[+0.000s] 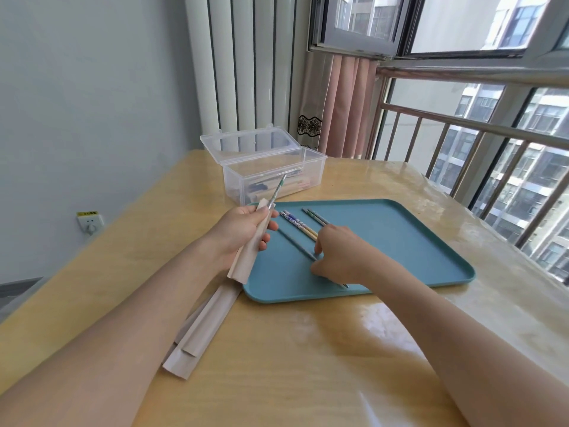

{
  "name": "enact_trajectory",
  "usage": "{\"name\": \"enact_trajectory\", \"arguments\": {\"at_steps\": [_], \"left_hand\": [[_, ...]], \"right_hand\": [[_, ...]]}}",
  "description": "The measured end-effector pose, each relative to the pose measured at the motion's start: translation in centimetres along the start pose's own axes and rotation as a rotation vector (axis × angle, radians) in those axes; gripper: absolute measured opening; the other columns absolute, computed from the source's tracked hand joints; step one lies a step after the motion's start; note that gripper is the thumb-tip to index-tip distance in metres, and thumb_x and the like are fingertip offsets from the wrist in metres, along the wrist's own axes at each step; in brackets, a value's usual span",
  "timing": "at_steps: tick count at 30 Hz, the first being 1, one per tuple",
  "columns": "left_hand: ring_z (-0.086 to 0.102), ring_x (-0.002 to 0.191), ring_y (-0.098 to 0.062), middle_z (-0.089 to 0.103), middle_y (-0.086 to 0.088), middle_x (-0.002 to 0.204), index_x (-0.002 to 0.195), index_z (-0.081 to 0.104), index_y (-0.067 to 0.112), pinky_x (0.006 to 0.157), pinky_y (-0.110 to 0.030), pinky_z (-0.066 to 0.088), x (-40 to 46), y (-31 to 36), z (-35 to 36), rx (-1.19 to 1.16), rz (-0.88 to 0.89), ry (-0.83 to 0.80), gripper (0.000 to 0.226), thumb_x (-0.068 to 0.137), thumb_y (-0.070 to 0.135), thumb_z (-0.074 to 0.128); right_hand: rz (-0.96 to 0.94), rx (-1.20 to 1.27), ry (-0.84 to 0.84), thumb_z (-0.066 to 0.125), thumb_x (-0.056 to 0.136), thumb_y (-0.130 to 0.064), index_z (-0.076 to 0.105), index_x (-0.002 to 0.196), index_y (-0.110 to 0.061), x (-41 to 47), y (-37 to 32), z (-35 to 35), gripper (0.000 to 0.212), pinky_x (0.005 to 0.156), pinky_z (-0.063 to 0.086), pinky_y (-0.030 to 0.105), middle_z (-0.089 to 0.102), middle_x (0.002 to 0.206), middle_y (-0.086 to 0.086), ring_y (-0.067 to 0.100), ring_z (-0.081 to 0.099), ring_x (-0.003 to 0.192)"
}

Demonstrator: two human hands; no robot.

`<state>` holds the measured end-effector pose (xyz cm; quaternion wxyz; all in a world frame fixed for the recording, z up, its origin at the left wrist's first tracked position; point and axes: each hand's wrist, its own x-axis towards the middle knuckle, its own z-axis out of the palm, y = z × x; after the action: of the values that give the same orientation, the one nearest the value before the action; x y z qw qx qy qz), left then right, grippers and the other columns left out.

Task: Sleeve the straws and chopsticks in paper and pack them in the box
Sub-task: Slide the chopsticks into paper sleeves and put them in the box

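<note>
- A person sits at a glossy pale wooden table (277, 349), seen from a head camera looking down at two bare forearms.
- The left hand (243, 232) grips a beige paper sleeve (246, 254), fingers curled round it; one green-patterned chopstick (278, 190) sticks out of its top end, pointing toward 1 o'clock, so this sleeve looks only half filled.
- The right hand (341, 254), fingers bent downward, pinches the near end of a dark grey chopstick (295, 243) lying on a teal rectangular plastic tray (400, 241), most likely the partner of the one already in the sleeve.
- Still unsleeved on the tray, at 12 o'clock from the right hand: a blue-and-white patterned pair (297, 224) and a dark pair (315, 217), lying close together.
- A clear plastic box with a hinged lid standing open (274, 171) sits at 12 o'clock beyond the tray; several packed items show through its wall, too blurred to count.
- A small stack of spare beige paper sleeves (200, 328) lies at 7 o'clock from the tray.
- Judgement: packing is well under way, with the pair in hand and about two more pairs left.
</note>
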<state>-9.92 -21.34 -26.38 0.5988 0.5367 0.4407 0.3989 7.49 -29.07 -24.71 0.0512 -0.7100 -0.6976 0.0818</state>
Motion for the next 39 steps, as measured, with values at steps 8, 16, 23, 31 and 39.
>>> {"name": "enact_trajectory", "arguments": {"at_steps": [8, 16, 23, 31, 39], "left_hand": [[0.052, 0.053, -0.011, 0.062, -0.006, 0.082, 0.096, 0.062, 0.005, 0.046, -0.02, 0.048, 0.3, -0.3, 0.0, 0.018, -0.003, 0.034, 0.027, 0.106, 0.025, 0.047], [0.056, 0.054, -0.011, 0.062, -0.006, 0.082, 0.097, 0.063, 0.005, 0.048, -0.02, 0.049, 0.1, -0.1, 0.0, 0.014, -0.006, 0.027, 0.027, 0.106, 0.026, 0.047], [0.056, 0.047, -0.011, 0.064, -0.009, 0.076, 0.097, 0.058, 0.006, 0.044, -0.02, 0.047, -0.5, 0.3, 0.1, -0.036, -0.022, 0.026, 0.024, 0.107, 0.022, 0.043], [0.066, 0.06, -0.011, 0.075, -0.006, 0.083, 0.105, 0.065, 0.006, 0.051, -0.02, 0.052, -1.6, 0.7, 0.2, 0.156, -0.017, -0.229, 0.027, 0.102, 0.029, 0.052], [0.062, 0.066, -0.011, 0.074, -0.008, 0.095, 0.117, 0.064, 0.004, 0.056, -0.021, 0.052, -1.9, 0.5, 0.3, 0.294, 0.003, -0.448, 0.033, 0.1, 0.032, 0.056]], "right_hand": [[0.022, -0.067, 0.03, 0.051, 0.094, -0.013, 0.043, 0.073, -0.012, 0.3, 0.2, 0.9, 0.023, 0.052, 0.032, 0.033, 0.045, 0.077, 0.008, 0.029, 0.044, 0.067], [-0.119, -0.058, 0.023, 0.061, 0.096, -0.042, 0.056, 0.07, -0.003, 1.5, -0.5, 1.2, 0.047, 0.058, 0.04, 0.035, 0.056, 0.069, 0.01, 0.026, 0.051, 0.064], [-0.132, 0.311, 0.022, 0.06, 0.096, -0.015, 0.066, 0.1, -0.007, 1.1, 2.6, -0.4, 0.011, 0.047, 0.04, 0.017, 0.069, 0.073, 0.002, 0.008, 0.052, 0.05], [-0.056, 1.715, 0.385, 0.059, 0.098, -0.003, 0.058, 0.105, -0.005, 1.3, 5.1, -3.2, 0.007, 0.056, 0.056, 0.019, 0.071, 0.082, 0.011, 0.014, 0.066, 0.063], [0.025, 1.769, 0.489, 0.061, 0.097, -0.006, 0.056, 0.112, -0.009, 2.0, 5.6, -2.1, 0.016, 0.054, 0.049, 0.018, 0.074, 0.09, 0.013, 0.011, 0.057, 0.063]]}}
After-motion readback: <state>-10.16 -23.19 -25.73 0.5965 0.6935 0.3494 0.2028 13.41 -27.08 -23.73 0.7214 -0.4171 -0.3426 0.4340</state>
